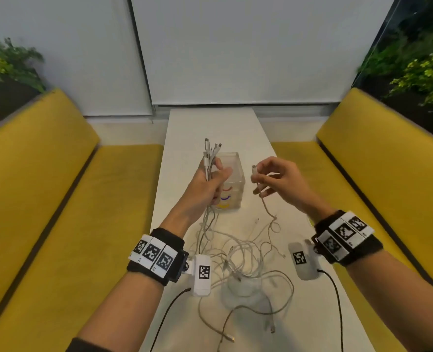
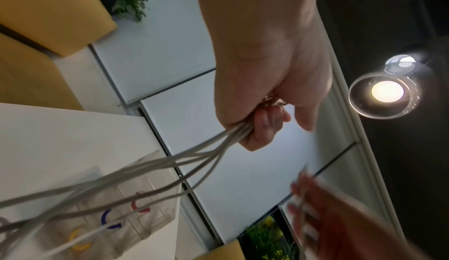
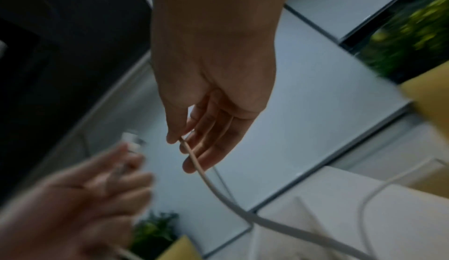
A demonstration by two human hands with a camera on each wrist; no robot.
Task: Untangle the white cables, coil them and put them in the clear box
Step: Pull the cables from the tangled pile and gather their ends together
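My left hand point(image 1: 211, 184) is raised over the table and grips a bundle of several white cable ends point(image 1: 209, 154), plugs pointing up; the left wrist view shows the fist point(image 2: 260, 122) closed round the strands point(image 2: 170, 170). My right hand point(image 1: 268, 177) pinches one single white cable point(image 1: 256, 177) near its plug between thumb and fingers; the right wrist view shows that cable point(image 3: 206, 175) running down from the fingertips. A tangle of white cables point(image 1: 246, 260) lies on the white table point(image 1: 309, 313). Behind my left hand stands the clear box point(image 1: 232, 174) with coloured arcs on its front.
Yellow padded benches point(image 1: 58, 199) flank the narrow table on both sides. Grey blinds point(image 1: 248, 47) close off the far end, with green plants point(image 1: 418, 72) in the corners. A lit ceiling lamp point(image 2: 386, 91) shows in the left wrist view.
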